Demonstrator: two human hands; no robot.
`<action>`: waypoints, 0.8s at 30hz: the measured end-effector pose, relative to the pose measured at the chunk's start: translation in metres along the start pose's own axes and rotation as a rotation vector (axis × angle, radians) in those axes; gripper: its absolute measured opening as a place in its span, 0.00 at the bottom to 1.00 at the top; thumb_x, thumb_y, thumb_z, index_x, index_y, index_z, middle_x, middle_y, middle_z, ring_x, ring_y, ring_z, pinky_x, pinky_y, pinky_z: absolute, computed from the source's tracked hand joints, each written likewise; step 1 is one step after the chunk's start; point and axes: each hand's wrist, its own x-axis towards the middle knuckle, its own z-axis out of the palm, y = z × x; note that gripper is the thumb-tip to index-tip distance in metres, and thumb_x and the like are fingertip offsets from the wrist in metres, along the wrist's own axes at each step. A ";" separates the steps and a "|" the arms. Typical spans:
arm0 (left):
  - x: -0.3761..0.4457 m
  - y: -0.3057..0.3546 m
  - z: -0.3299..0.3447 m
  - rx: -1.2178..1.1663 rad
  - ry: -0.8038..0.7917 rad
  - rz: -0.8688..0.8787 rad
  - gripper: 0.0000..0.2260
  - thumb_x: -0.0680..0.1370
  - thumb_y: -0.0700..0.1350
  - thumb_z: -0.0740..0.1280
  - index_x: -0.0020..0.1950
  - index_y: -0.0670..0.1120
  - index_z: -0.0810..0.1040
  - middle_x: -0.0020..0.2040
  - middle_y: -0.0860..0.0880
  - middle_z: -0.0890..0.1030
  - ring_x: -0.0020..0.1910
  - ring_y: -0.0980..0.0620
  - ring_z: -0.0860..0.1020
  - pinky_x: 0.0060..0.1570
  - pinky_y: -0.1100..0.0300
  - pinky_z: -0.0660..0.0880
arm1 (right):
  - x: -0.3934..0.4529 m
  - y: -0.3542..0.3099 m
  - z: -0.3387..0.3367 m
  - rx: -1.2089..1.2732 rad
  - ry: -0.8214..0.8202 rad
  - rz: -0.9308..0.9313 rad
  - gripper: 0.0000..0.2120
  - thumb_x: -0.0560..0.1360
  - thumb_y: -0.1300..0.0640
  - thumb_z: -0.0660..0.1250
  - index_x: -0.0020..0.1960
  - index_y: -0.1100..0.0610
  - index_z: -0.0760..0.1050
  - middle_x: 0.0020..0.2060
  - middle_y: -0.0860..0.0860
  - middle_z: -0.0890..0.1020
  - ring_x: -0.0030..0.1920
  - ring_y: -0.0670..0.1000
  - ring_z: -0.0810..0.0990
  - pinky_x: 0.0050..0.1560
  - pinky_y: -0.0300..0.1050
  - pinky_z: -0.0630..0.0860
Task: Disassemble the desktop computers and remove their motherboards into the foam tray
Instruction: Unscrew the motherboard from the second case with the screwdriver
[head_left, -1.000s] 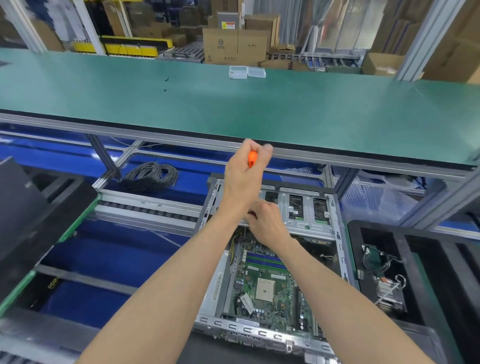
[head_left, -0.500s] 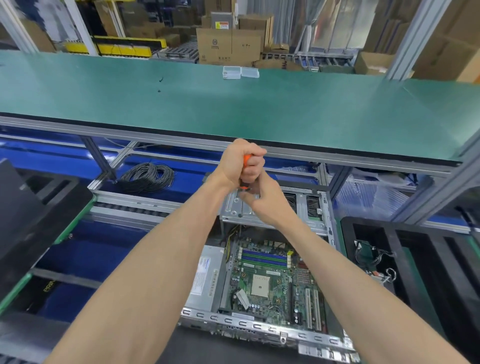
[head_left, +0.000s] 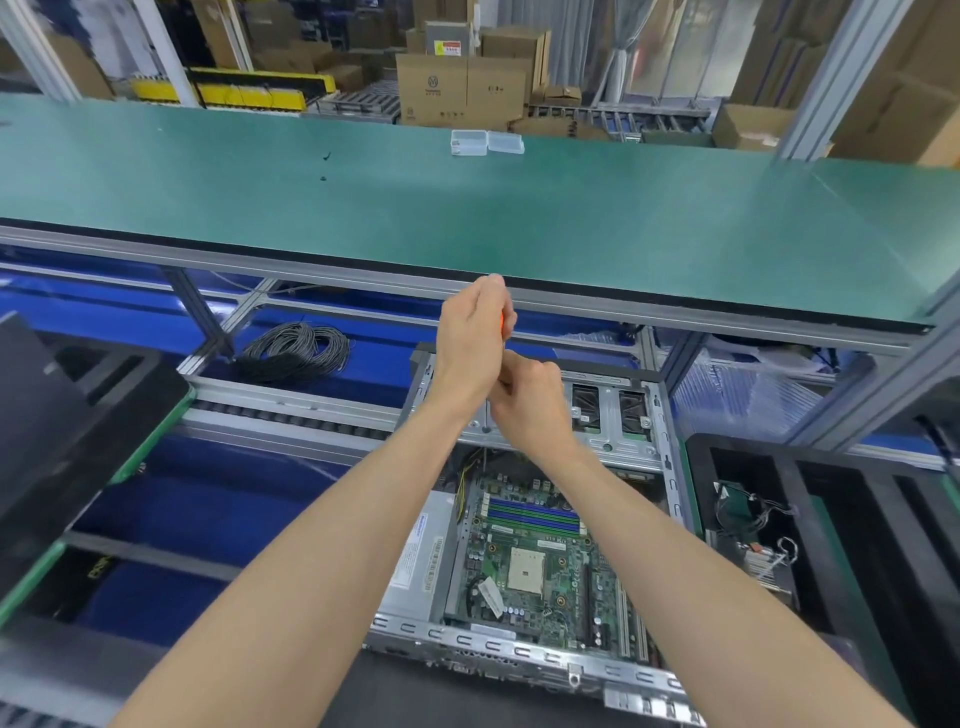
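An open desktop case (head_left: 673, 467) lies below the bench edge, with its green motherboard (head_left: 524, 566) exposed inside. A silver drive cage (head_left: 608, 415) spans the far end of the case. Above that cage, my left hand (head_left: 467, 343) grips an orange-handled screwdriver (head_left: 501, 325); only a sliver of the handle shows. Directly under it, my right hand (head_left: 530, 405) is curled round the tool's shaft, which its fingers hide. A black foam tray (head_left: 831, 519) on the right holds removed parts and wires.
A green bench top (head_left: 467, 218) runs across in front, with two clear plastic boxes (head_left: 485, 142) at its far edge. A coil of black cable (head_left: 296, 353) lies under it. Another black tray (head_left: 78, 415) sits at the left. A silver power supply (head_left: 421, 551) flanks the motherboard.
My right hand has risen from the drive cage to meet my left hand at the screwdriver. Both hands have turned, so less of the orange handle shows.
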 end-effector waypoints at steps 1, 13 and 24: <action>0.001 0.002 -0.002 -0.031 -0.038 -0.008 0.16 0.79 0.43 0.58 0.32 0.38 0.69 0.29 0.45 0.72 0.29 0.51 0.67 0.31 0.57 0.65 | 0.000 0.001 0.000 -0.025 -0.040 0.014 0.14 0.75 0.65 0.68 0.35 0.52 0.68 0.25 0.44 0.75 0.27 0.46 0.73 0.33 0.37 0.64; -0.007 -0.002 0.022 0.161 0.179 0.041 0.21 0.83 0.52 0.58 0.33 0.43 0.67 0.29 0.47 0.70 0.30 0.53 0.67 0.33 0.51 0.67 | -0.009 0.000 0.007 -0.037 0.193 0.042 0.03 0.71 0.69 0.66 0.44 0.66 0.75 0.27 0.54 0.77 0.24 0.43 0.62 0.29 0.38 0.57; 0.000 0.010 -0.013 0.052 -0.164 -0.156 0.14 0.78 0.55 0.56 0.42 0.48 0.73 0.50 0.47 0.72 0.54 0.43 0.73 0.64 0.37 0.70 | 0.021 -0.021 -0.028 -0.033 0.014 -0.048 0.16 0.74 0.54 0.67 0.59 0.58 0.69 0.49 0.52 0.74 0.42 0.55 0.75 0.42 0.54 0.74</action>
